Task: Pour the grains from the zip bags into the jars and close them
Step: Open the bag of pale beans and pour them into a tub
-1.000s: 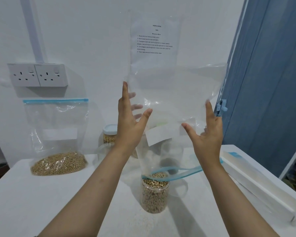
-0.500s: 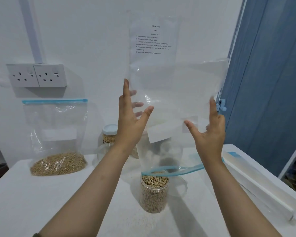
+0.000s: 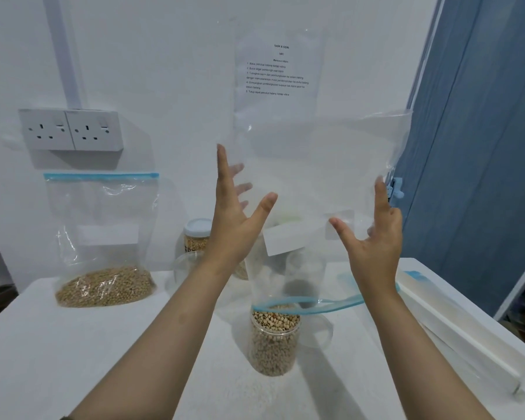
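An empty clear zip bag [image 3: 315, 165] hangs upside down, its blue zip mouth draped over the open jar [image 3: 275, 338] of pale beans at the table's centre. My left hand [image 3: 234, 219] holds the bag's left side, thumb in front and fingers behind the plastic. My right hand [image 3: 376, 241] holds the right side the same way, near the blue slider. A second zip bag [image 3: 103, 237], zipped and holding brown grains, leans against the wall at the left. A jar with a white lid [image 3: 197, 237] stands behind my left wrist.
A clear round lid [image 3: 322, 331] lies beside the open jar, and another clear round piece [image 3: 185, 265] sits near the lidded jar. A long white box [image 3: 455, 328] lies along the table's right edge. Wall sockets [image 3: 70, 130] and a printed sheet [image 3: 279, 71] are on the wall.
My right hand has risen a little with the bag's right side. The left hand and the jar have hardly moved.
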Tool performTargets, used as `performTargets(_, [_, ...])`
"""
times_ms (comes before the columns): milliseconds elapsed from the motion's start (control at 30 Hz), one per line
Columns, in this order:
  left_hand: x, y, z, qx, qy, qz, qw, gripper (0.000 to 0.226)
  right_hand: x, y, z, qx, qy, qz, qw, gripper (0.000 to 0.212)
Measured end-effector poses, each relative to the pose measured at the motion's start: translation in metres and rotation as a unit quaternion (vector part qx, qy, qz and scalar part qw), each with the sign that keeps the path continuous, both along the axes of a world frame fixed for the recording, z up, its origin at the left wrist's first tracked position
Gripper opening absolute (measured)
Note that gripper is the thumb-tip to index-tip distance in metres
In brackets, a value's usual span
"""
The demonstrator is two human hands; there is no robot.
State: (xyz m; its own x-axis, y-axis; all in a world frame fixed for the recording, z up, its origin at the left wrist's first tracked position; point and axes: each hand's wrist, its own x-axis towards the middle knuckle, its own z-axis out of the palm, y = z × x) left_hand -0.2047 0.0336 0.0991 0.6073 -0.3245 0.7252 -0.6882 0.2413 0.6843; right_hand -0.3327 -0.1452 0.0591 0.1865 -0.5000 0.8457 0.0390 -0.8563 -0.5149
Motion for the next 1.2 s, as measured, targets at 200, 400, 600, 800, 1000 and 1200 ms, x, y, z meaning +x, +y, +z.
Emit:
performTargets(200, [-0.014,0.016,-0.079,0.044,0.053,-0.06,0.996,0.095,-0.003,0.0,-0.01,-0.002,-0.012,-0.003,1.0,0.09])
performTargets(400, [-0.011,0.014,-0.098,0.112,0.009,-0.037,0.993,0.083,0.0,-0.001,-0.002,-0.007,-0.025,0.0,1.0,0.09])
performTargets(600, [-0.003,0.015,-0.09,0.107,0.017,-0.05,0.993,0.082,0.0,-0.002,0.0,-0.005,-0.024,-0.008,1.0,0.089])
performTargets(800, [-0.01,0.021,-0.138,0.194,0.064,-0.077,0.976,0.092,-0.004,-0.003,-0.004,0.005,-0.019,0.008,1.0,0.09])
performTargets(1000, [-0.012,0.014,-0.158,0.251,0.091,-0.019,0.963,0.083,-0.003,-0.004,-0.003,-0.003,-0.021,0.02,1.0,0.088])
performTargets(1200, [-0.013,0.002,-0.146,0.162,0.071,0.025,0.984,0.081,-0.004,-0.013,0.009,0.013,-0.039,0.024,0.999,0.084])
